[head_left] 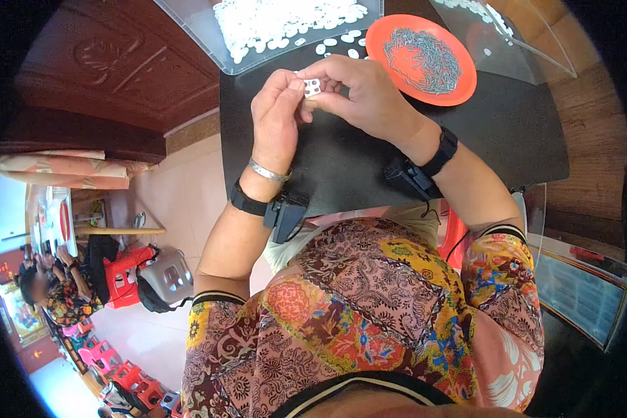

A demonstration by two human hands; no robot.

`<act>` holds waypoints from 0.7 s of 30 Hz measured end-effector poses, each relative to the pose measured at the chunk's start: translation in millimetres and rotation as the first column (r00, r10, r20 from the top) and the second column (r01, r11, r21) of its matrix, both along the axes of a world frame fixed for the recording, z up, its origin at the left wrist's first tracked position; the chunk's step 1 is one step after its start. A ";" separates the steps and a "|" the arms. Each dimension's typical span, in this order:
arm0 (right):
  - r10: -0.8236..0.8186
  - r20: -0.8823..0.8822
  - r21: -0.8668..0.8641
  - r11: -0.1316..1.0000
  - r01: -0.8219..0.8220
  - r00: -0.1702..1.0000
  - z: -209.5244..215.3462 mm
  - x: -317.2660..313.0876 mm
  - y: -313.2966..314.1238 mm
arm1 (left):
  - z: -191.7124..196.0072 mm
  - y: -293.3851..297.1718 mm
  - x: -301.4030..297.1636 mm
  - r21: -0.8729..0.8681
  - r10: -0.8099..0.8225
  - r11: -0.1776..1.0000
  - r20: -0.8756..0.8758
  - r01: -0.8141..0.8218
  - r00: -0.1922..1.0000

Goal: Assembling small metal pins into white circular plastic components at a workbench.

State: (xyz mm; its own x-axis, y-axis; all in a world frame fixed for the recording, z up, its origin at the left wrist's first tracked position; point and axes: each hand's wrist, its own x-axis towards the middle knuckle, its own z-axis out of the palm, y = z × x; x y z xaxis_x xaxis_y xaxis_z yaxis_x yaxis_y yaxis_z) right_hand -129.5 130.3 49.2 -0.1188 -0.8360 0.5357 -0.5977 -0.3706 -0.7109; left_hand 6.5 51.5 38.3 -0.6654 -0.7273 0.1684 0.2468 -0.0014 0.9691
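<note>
- A small white piece (312, 87) is pinched between the left hand (275, 115) and right hand (362, 94).
- An orange plate (460, 87), seemingly of thin metal bits, sits near.

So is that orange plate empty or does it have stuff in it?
Not empty. The orange plate holds a heap of small grey metal pieces spread over its middle.

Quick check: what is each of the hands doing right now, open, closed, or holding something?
Left hand: closed, pinching the small white part.
Right hand: closed on the same small white part.
</note>
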 end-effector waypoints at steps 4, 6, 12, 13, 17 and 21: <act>0.019 0.070 -0.059 0.998 -0.015 0.997 3.5 4.0 1.5 | 2.4 4.0 3.2 -0.178 0.073 0.982 0.004 -0.071 0.997; 0.023 0.111 -0.015 1.000 -0.022 0.994 4.1 5.4 2.5 | 3.0 4.6 3.1 -0.155 0.069 0.985 -0.009 -0.070 0.998; 0.035 0.193 0.097 0.994 -0.055 0.981 6.6 5.3 5.7 | 4.5 7.2 3.0 -0.168 0.081 0.982 -0.006 -0.081 0.997; 0.035 0.202 0.104 0.993 -0.057 0.979 6.2 5.0 5.7 | 5.0 8.2 2.6 -0.152 0.090 0.984 -0.004 -0.089 0.996; 0.027 0.197 0.122 0.991 -0.052 0.980 6.3 3.1 5.2 | 5.4 9.4 1.6 -0.164 0.109 0.981 0.033 -0.102 0.994; 0.015 0.159 0.116 0.993 -0.034 0.987 9.1 2.0 5.6 | 6.7 9.7 1.0 -0.141 0.112 0.985 0.053 -0.103 0.992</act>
